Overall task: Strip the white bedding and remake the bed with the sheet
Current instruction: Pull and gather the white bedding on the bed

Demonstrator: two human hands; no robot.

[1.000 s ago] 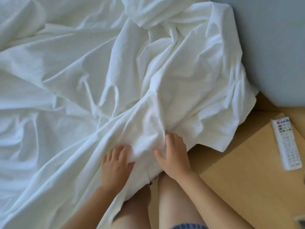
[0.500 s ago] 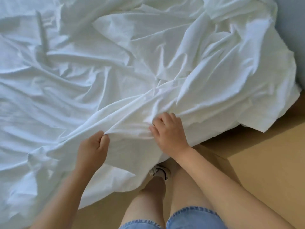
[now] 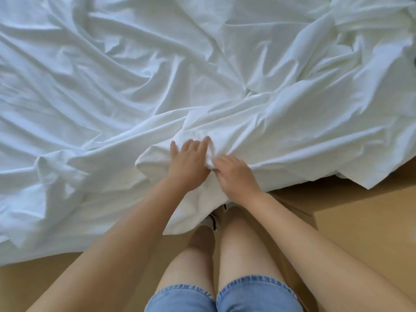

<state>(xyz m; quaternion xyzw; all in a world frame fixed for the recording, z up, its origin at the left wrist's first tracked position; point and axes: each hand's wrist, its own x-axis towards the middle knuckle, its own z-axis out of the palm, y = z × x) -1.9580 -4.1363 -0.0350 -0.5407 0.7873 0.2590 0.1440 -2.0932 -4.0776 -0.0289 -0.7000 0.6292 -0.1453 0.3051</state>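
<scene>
Head view. The sheet (image 3: 157, 75) is lying loose and rumpled over the bed, which is itself hidden beneath it. The cloth is filling the upper and left parts of the frame. Its near edge is spilling over the side toward the floor (image 3: 360, 233) at lower centre, and a corner is hanging down at the right edge.

The left hand (image 3: 188, 163) is resting on a raised fold just left of centre with its fingers straight and spread, so its grip is apart, pressing rather than holding. The right hand (image 3: 234, 174) is just beside it on the same bunch, pinching a gather of cloth between curled fingers and thumb, so its grip is clamped on the sheet. A person in denim shorts (image 3: 247, 293) is standing at the bedside, with a shoe (image 3: 211, 220) showing under the hanging hem.

Judging by the deep, sharp creases and the way it is draping, the cloth is thin, soft and light, with no stiffness. A pull at one point will probably be dragging up a ridge rather than shifting the whole piece. It does not look fragile, so a firm fistful should be safe. The best holds appear to be along the hanging hem or at the right-hand corner, with the hands well apart. Whether another layer is lying underneath cannot be told.
</scene>
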